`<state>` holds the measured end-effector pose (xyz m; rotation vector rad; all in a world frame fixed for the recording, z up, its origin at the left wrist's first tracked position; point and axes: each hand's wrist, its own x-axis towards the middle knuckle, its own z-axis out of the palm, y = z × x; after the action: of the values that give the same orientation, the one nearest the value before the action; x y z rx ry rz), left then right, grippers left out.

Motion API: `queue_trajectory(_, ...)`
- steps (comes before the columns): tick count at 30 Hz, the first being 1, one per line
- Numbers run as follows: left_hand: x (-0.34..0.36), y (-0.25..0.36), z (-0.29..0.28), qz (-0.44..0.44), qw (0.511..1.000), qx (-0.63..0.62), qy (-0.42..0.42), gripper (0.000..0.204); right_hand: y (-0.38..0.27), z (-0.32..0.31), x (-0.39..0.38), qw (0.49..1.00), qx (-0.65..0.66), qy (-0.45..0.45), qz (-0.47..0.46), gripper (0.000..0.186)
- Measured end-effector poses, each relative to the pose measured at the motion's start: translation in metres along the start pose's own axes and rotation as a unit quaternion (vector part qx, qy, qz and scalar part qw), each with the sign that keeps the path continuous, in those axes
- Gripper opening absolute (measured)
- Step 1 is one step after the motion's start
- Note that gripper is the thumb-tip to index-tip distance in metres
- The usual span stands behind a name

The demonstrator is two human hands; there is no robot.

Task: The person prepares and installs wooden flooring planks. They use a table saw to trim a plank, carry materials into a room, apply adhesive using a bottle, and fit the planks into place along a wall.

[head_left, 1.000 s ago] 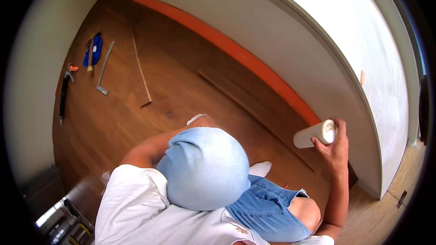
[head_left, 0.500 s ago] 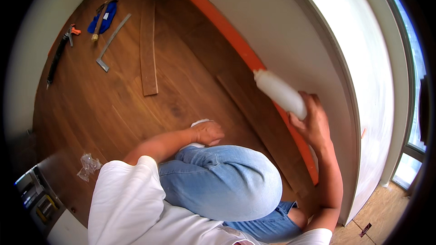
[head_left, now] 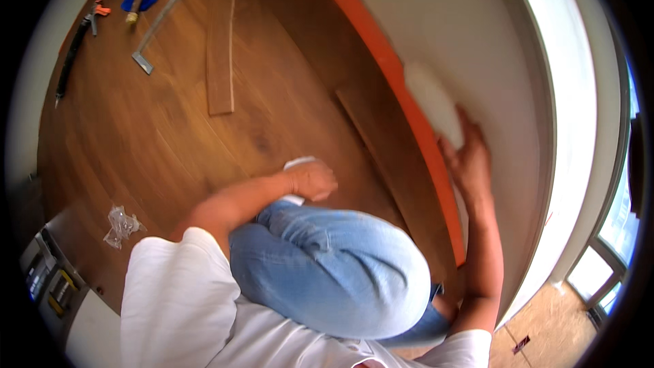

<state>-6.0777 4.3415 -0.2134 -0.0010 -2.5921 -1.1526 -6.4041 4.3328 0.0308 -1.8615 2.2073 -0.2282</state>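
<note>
My right hand [head_left: 466, 153] grips a white plastic bottle [head_left: 429, 99], blurred by motion and held along the orange strip [head_left: 381, 48] at the foot of the pale wall [head_left: 463, 20]. My left hand [head_left: 313, 178] is closed low over the wooden floor [head_left: 266, 109], against a white thing [head_left: 298, 161], perhaps a sock or cloth; what its curled fingers hold is hidden. My bent knee [head_left: 368, 279] in light jeans lies below it. A loose plank [head_left: 375, 157] lies alongside the strip.
A caulking gun [head_left: 78, 44], a metal square [head_left: 143, 61], a hammer [head_left: 139, 0] on blue cloth and another plank [head_left: 220, 82] lie upper left. Clear plastic [head_left: 122, 225] and tool cases [head_left: 54, 286] are at lower left. A window [head_left: 599, 266] is at right.
My right hand has raised the bottle forward and leftward along the wall, its far end now tipped upward. The view has shifted, and my left hand has come out from behind my knee.
</note>
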Motion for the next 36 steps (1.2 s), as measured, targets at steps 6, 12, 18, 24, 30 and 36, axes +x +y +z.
queue_trajectory(6, 0.004, 0.0, 0.001, 0.005, 0.999, -0.011, 0.03, 0.016, -0.008, 0.004, -0.009, 0.999, -0.004, 0.046, -0.025, 0.069)
queue_trajectory(12, 0.001, -0.005, 0.006, -0.004, 0.999, -0.033, 0.004, 0.017, -0.009, -0.021, -0.033, 0.998, -0.017, 0.043, -0.046, 0.067)
queue_trajectory(18, 0.009, 0.0, 0.003, 0.005, 1.0, -0.015, 0.022, 0.018, 0.031, 0.005, -0.055, 0.985, -0.098, -0.093, 0.105, 0.063)
queue_trajectory(24, -0.007, 0.01, 0.0, -0.02, 1.0, -0.014, -0.001, 0.019, 0.006, -0.015, -0.078, 0.998, 0.035, 0.049, -0.006, 0.055)
queue_trajectory(30, 0.012, 0.002, -0.005, 0.012, 1.0, 0.016, 0.006, 0.02, 0.064, 0.003, -0.109, 0.968, -0.05, -0.135, 0.205, 0.052)
queue_trajectory(36, 0.015, 0.0, -0.015, 0.004, 1.0, 0.012, -0.013, 0.018, 0.062, -0.001, -0.118, 0.994, 0.033, -0.009, 0.1, 0.052)
